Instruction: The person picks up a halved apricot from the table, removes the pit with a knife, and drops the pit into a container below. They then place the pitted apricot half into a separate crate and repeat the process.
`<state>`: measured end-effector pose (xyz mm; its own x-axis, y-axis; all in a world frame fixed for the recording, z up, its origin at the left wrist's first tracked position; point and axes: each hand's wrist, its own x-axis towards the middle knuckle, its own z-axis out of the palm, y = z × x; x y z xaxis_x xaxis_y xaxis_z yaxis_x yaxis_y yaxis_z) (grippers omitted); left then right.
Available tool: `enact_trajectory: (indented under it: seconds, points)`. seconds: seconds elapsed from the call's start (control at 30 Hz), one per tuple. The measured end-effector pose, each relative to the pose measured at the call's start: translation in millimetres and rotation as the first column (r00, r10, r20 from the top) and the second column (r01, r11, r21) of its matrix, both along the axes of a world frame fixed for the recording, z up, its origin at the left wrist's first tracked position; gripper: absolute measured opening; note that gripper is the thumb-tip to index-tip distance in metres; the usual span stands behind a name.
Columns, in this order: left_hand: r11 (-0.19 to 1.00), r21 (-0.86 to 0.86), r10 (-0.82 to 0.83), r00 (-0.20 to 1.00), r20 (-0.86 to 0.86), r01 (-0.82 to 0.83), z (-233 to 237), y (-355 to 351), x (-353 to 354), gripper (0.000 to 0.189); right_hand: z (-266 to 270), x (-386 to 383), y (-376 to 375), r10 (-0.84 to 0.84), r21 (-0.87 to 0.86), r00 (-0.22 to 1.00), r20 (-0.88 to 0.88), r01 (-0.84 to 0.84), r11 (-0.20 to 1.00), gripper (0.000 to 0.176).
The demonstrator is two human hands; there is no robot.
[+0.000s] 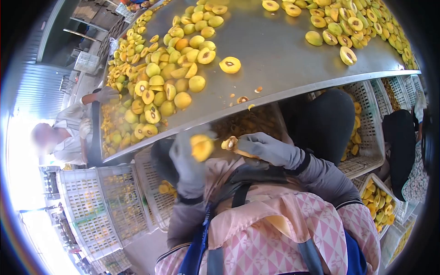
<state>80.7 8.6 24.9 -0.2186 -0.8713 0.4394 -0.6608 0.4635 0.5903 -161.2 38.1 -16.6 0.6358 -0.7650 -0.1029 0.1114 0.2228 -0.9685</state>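
Observation:
My left hand (187,156), gloved in grey and blurred by motion, holds a yellow peach half (201,147) in front of my chest. To its right, my gloved right hand (268,149) is closed on a brown and cream piece (230,143) that looks like a peach pit with scraps of flesh; I cannot tell whether a tool is also in that hand. Beyond both hands, below the table edge, a container (280,120) holds brown bits. On the metal table (261,50), a heap of halved peaches (158,85) spreads at the left, with one half (230,65) apart from it.
Another peach pile (348,23) lies at the table's far right. The metal rim (293,97) runs just beyond my hands. White plastic crates stand at my left (98,206) and right (373,137), some holding peaches. A person (68,128) works at the left end; another (408,156) is at the right.

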Motion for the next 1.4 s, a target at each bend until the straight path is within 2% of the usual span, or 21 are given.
enact_trajectory:
  seconds: [0.03,0.07,0.13,0.2,0.23,0.3,0.4,0.47,0.6,0.73,0.83,0.93,0.97,1.0,1.07,1.1,1.17,1.23,1.33,1.37,1.4]
  points:
    - [0.995,-0.082,0.073,0.990,0.119,-0.063,7.7,2.7,20.6,0.029,1.0,2.0,-0.1,-0.045,-0.048,0.995,-0.093,0.041,0.998,0.034]
    - [0.989,0.008,0.148,0.986,0.071,-0.149,25.3,7.4,40.5,0.028,2.0,4.1,-0.3,-0.091,-0.094,0.978,-0.186,0.075,0.993,0.037]
    - [0.890,0.289,0.445,0.811,-0.380,-0.354,29.9,13.6,101.6,0.024,-8.2,16.2,6.6,-0.348,-0.479,0.904,-0.250,0.197,0.855,0.042]
    - [0.818,0.259,0.567,0.796,-0.211,-0.514,4.2,11.3,195.3,0.024,-20.3,20.2,10.0,-0.411,-0.635,0.849,-0.331,0.122,0.763,0.047]
    - [0.797,0.211,0.561,0.823,0.087,-0.565,8.7,8.5,207.2,0.025,-25.6,22.1,11.5,-0.447,-0.700,0.816,-0.366,0.075,0.710,0.049]
    - [0.778,0.083,0.440,0.634,0.636,-0.623,13.3,4.5,219.4,0.026,-31.7,27.9,15.4,-0.551,-0.777,0.678,-0.487,-0.048,0.628,0.046]
    - [0.949,-0.271,0.293,0.770,0.567,-0.162,13.7,-44.1,179.6,0.029,-41.2,29.1,7.7,-0.620,-0.815,0.590,-0.517,-0.119,0.567,0.037]
    - [0.985,-0.025,0.166,0.901,0.401,-0.170,7.5,-84.5,123.9,0.034,-40.9,28.1,5.0,-0.624,-0.816,0.592,-0.511,-0.103,0.569,0.030]
    - [1.000,0.003,-0.002,0.673,0.739,0.000,-26.7,-154.6,58.9,0.048,-28.6,22.0,0.4,-0.588,-0.770,0.660,-0.468,0.023,0.638,0.026]
    - [0.968,0.088,0.042,0.501,0.864,-0.234,-23.8,-160.8,7.0,0.054,-32.9,21.8,1.5,-0.612,-0.763,0.701,-0.365,0.151,0.628,0.030]
    - [0.988,0.122,-0.027,0.668,0.744,-0.097,-40.7,-167.5,35.2,0.048,-19.6,19.7,-0.3,-0.600,-0.681,0.716,-0.357,0.240,0.691,0.029]
    - [0.821,0.569,-0.050,0.989,0.139,-0.039,-33.5,-161.4,55.0,0.049,-8.3,19.8,0.7,-0.620,-0.593,0.738,-0.266,0.382,0.709,0.026]
    - [0.798,0.596,-0.071,0.996,-0.047,0.085,-31.0,-153.4,56.4,0.049,-12.2,19.5,-2.2,-0.673,-0.757,0.715,-0.190,0.329,0.564,0.026]
    - [0.772,0.599,-0.087,0.969,-0.232,0.213,-12.6,-137.0,42.7,0.050,-19.5,19.0,-7.4,-0.710,-0.883,0.696,-0.105,0.263,0.388,0.025]
    - [0.710,0.547,-0.107,0.835,-0.539,0.444,8.0,-105.2,16.2,0.051,-15.5,17.0,-7.9,-0.687,-0.870,0.725,-0.046,0.309,0.384,0.024]
    - [0.677,0.500,-0.108,0.745,-0.658,0.540,11.2,-88.9,2.7,0.052,-1.7,15.5,-6.0,-0.637,-0.723,0.769,-0.059,0.407,0.559,0.024]
    - [0.630,0.431,-0.058,0.593,-0.803,0.646,13.3,-61.5,-22.7,0.052,6.3,16.4,-3.6,-0.601,-0.506,0.795,-0.084,0.486,0.713,0.023]
    - [0.605,0.410,0.034,0.492,-0.870,0.683,10.6,-41.6,-44.7,0.052,1.8,17.8,-1.9,-0.631,-0.454,0.762,-0.146,0.515,0.727,0.024]
    - [0.717,0.500,0.134,0.608,-0.783,0.486,-0.6,-25.8,-61.7,0.048,-3.4,21.0,0.3,-0.706,-0.540,0.693,-0.147,0.542,0.644,0.023]
    - [0.701,0.459,0.340,0.311,-0.888,0.546,5.7,-18.7,-74.3,0.034,-3.1,21.6,0.9,-0.740,-0.612,0.666,-0.093,0.548,0.570,0.022]
    - [0.788,0.448,0.201,0.511,-0.836,0.423,-1.1,-18.3,-75.8,0.031,-2.7,22.5,0.7,-0.767,-0.677,0.641,-0.032,0.550,0.489,0.022]
